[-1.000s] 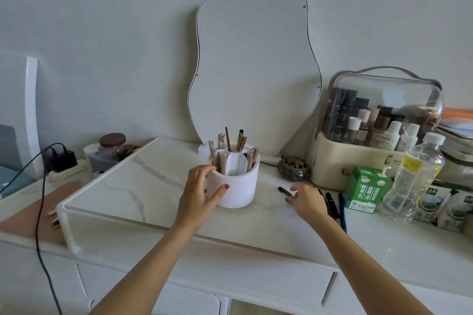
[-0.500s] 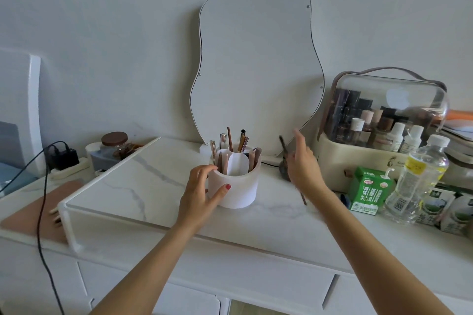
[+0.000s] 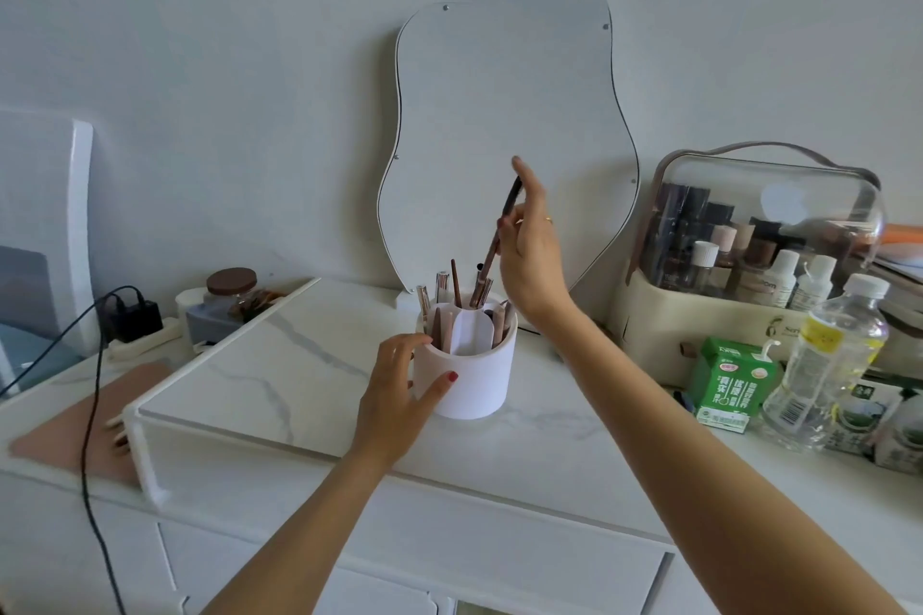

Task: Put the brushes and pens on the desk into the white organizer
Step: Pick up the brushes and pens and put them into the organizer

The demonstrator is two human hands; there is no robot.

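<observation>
Left hand [image 3: 399, 395]: wrapped around the near-left wall of the white organizer [image 3: 467, 377], thumb across the front, fingers at the rim, grasping it where it stands on the marble riser [image 3: 259, 365].
Right hand [image 3: 532, 245]: raised above the organizer, fingers pinched on one dark brush [image 3: 502, 227].
Dark brush: one, tilted, upper end near the fingertips, lower end dipping among the tools at the organizer's back right; whether it touches the bottom is hidden.
Organizer: one round white cup with inner dividers, upright, in front of the wavy mirror [image 3: 504, 140].
Tools standing in it: roughly ten brown, rose and silver handles; the exact count is hard to read where they overlap.
Pens on the desk: one dark tip [image 3: 682, 399] peeks out just left of the green carton [image 3: 731, 385].
Right side: one clear water bottle [image 3: 829, 365], one lidded cosmetics case [image 3: 759, 260].
Left side: one brown-lidded jar [image 3: 227, 297], one black charger [image 3: 136, 319].
</observation>
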